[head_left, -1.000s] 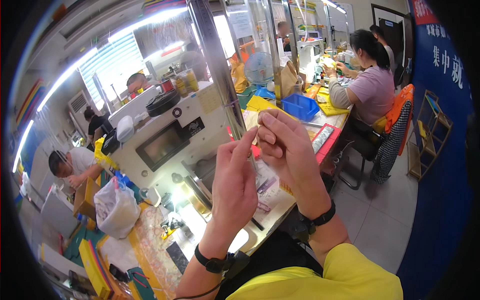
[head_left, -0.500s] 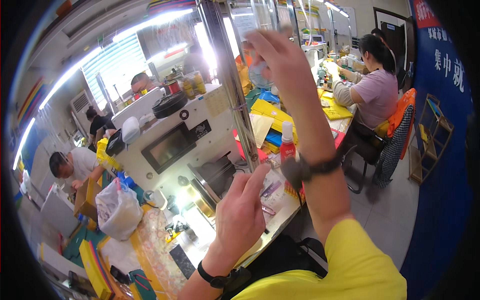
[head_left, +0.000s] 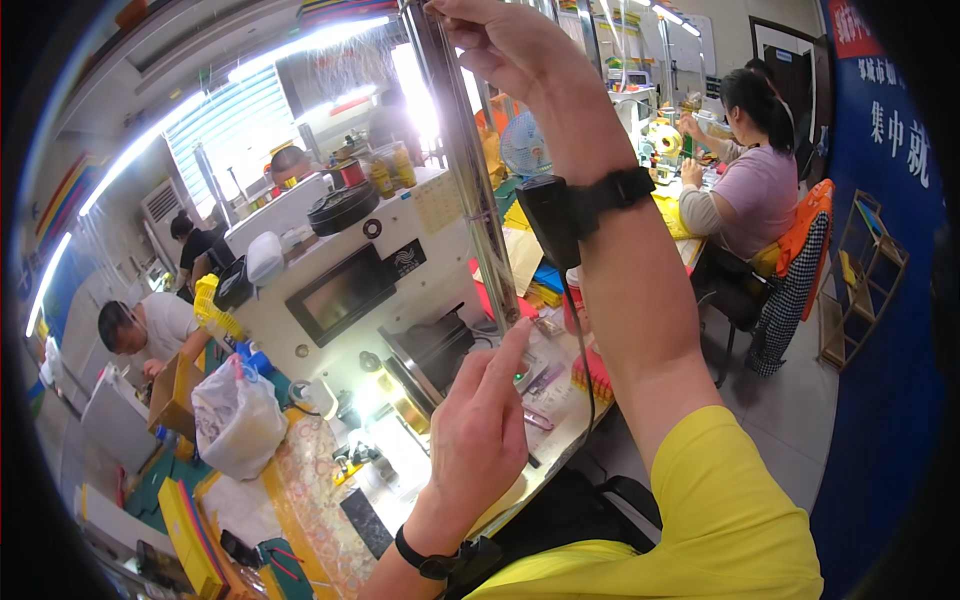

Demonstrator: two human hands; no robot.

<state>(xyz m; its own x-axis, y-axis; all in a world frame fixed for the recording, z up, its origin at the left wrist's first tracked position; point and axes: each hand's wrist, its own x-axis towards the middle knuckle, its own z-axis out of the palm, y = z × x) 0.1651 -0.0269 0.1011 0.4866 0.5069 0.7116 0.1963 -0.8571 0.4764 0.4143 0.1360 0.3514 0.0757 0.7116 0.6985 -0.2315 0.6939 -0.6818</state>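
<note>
My right hand (head_left: 510, 45) is raised high at the top of the picture, beside the top of an upright metal pole (head_left: 470, 190). Its fingertips are pinched together, and I cannot tell whether they hold anything. A black device (head_left: 550, 215) is strapped to that wrist, with a cable hanging from it. My left hand (head_left: 480, 440) is lower, above the bench edge, seen from the back with its fingers straight and pointing up. Nothing shows in it. Behind it stands a white machine (head_left: 340, 290) with a dark screen and a lit work area.
A white plastic bag (head_left: 235, 420) and yellow trays (head_left: 185, 530) lie on the bench to the left. A small bottle (head_left: 575, 300) stands behind my right forearm. A seated person in a pink top (head_left: 750, 190) works at the right, and another person in white (head_left: 150, 325) bends over at the far left.
My hands were pinched together in front of me. The right hand has since risen to the top of the pole, and the left has dropped toward the bench.
</note>
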